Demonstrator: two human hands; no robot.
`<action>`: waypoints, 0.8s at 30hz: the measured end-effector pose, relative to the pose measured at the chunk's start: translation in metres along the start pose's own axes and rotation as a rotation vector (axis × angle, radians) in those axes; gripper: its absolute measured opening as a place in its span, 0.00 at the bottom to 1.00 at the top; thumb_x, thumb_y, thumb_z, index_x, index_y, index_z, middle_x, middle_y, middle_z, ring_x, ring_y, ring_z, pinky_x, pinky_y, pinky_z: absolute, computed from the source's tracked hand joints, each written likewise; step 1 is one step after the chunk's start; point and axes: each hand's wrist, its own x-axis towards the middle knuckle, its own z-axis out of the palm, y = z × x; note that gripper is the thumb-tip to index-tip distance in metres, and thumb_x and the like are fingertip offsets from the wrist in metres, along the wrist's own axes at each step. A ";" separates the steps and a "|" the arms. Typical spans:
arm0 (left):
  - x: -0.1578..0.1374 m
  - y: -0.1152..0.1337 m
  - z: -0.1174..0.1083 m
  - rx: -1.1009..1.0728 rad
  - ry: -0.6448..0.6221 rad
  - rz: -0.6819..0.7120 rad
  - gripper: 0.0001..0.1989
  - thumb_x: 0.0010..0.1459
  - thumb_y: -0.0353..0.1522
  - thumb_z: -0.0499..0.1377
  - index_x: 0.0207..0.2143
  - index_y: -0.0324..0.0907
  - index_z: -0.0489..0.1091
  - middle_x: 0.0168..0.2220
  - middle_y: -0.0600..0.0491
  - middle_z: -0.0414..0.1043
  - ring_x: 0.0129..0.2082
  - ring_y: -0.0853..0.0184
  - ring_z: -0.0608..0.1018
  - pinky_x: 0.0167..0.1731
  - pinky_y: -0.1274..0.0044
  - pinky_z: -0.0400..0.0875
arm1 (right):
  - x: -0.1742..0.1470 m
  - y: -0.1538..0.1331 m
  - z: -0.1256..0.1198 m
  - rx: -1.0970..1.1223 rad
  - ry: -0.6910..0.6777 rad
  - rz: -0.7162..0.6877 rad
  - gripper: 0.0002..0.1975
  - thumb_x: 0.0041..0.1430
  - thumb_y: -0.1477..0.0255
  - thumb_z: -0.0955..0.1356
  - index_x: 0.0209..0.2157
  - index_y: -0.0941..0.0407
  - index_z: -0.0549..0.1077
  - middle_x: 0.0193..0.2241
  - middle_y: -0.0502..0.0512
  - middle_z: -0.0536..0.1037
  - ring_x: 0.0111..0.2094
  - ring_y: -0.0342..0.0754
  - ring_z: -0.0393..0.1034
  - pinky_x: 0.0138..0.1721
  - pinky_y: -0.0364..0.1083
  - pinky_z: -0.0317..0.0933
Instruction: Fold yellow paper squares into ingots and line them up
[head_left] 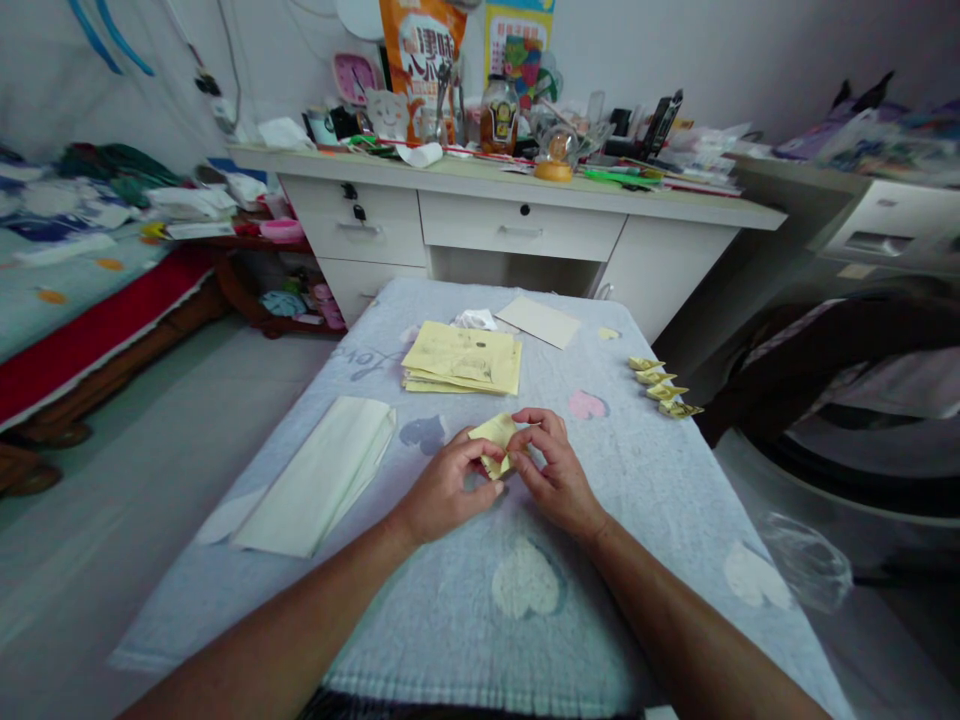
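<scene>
A small folded piece of yellow paper [493, 430] is held between both hands, over the middle of the cloth-covered table. My left hand [454, 482] grips its left and lower edge with thumb and fingers. On the other side, my right hand [553, 468] pinches the paper's right edge, its fingertips hiding part of it. Just beyond the hands lies a stack of yellow paper sheets [465, 355] with dark printing or drawing on top. Several folded yellow paper pieces [660, 385] stand in a row near the table's right edge.
Left of my hands lies a folded pale sheet [319, 475]. A beige card [538, 321] and crumpled white tissue [475, 319] rest at the far side of the blue heart-patterned cloth [600, 620]. Beyond stands a cluttered white desk [517, 212]; a washing machine [885, 230] is at right.
</scene>
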 end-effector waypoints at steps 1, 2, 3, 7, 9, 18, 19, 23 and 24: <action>0.000 -0.001 0.001 0.020 0.002 -0.001 0.10 0.49 0.28 0.61 0.37 0.41 0.73 0.40 0.50 0.66 0.40 0.65 0.73 0.41 0.76 0.69 | 0.000 0.000 0.000 0.002 0.009 0.007 0.05 0.59 0.77 0.65 0.34 0.53 0.71 0.47 0.56 0.66 0.51 0.51 0.60 0.54 0.55 0.55; 0.001 -0.001 0.001 0.038 0.006 0.002 0.08 0.50 0.28 0.61 0.36 0.41 0.73 0.39 0.51 0.66 0.40 0.65 0.73 0.41 0.76 0.69 | 0.000 0.000 0.000 0.003 0.017 0.013 0.05 0.59 0.77 0.65 0.33 0.54 0.70 0.47 0.56 0.66 0.51 0.51 0.60 0.54 0.55 0.55; 0.002 -0.002 0.002 0.053 0.014 0.007 0.06 0.51 0.29 0.60 0.34 0.41 0.73 0.39 0.51 0.66 0.40 0.65 0.73 0.41 0.76 0.69 | 0.000 0.000 0.000 0.004 0.025 0.017 0.05 0.59 0.77 0.65 0.33 0.54 0.70 0.46 0.56 0.67 0.51 0.51 0.61 0.54 0.55 0.55; 0.003 -0.005 0.001 0.061 0.063 0.033 0.02 0.52 0.30 0.60 0.30 0.41 0.74 0.37 0.51 0.67 0.39 0.66 0.72 0.42 0.76 0.67 | 0.000 0.002 0.001 0.010 0.042 0.020 0.05 0.59 0.77 0.65 0.33 0.54 0.70 0.45 0.56 0.67 0.50 0.51 0.61 0.53 0.54 0.55; 0.003 -0.005 0.000 0.049 0.068 0.034 0.03 0.53 0.30 0.60 0.29 0.41 0.74 0.36 0.52 0.66 0.38 0.67 0.72 0.41 0.77 0.67 | 0.000 0.002 0.002 0.010 0.039 0.014 0.04 0.59 0.77 0.65 0.34 0.54 0.70 0.45 0.56 0.67 0.50 0.51 0.61 0.53 0.54 0.56; 0.004 -0.009 -0.001 -0.094 0.135 -0.017 0.03 0.54 0.30 0.59 0.31 0.39 0.70 0.31 0.55 0.64 0.33 0.70 0.70 0.35 0.79 0.64 | -0.003 -0.004 -0.002 -0.092 0.002 -0.097 0.12 0.56 0.73 0.67 0.42 0.53 0.67 0.48 0.58 0.66 0.52 0.54 0.60 0.53 0.55 0.56; 0.004 -0.009 0.000 -0.129 0.130 -0.048 0.03 0.54 0.30 0.59 0.31 0.39 0.69 0.29 0.56 0.63 0.31 0.71 0.69 0.33 0.79 0.63 | -0.004 -0.004 -0.002 -0.113 -0.010 -0.112 0.12 0.55 0.73 0.68 0.42 0.53 0.67 0.48 0.59 0.65 0.52 0.55 0.59 0.53 0.55 0.56; 0.004 -0.009 0.002 -0.296 0.092 -0.126 0.07 0.53 0.31 0.61 0.34 0.39 0.67 0.28 0.58 0.64 0.28 0.73 0.68 0.30 0.81 0.62 | -0.004 -0.002 0.000 -0.176 -0.017 -0.155 0.13 0.55 0.76 0.68 0.43 0.53 0.68 0.47 0.58 0.66 0.51 0.53 0.60 0.51 0.54 0.57; 0.004 -0.008 0.002 -0.326 0.088 -0.129 0.08 0.53 0.31 0.61 0.35 0.39 0.66 0.29 0.57 0.65 0.29 0.72 0.69 0.31 0.81 0.63 | -0.003 -0.001 0.001 -0.185 -0.012 -0.165 0.12 0.56 0.76 0.68 0.42 0.52 0.68 0.47 0.58 0.67 0.50 0.53 0.60 0.51 0.54 0.58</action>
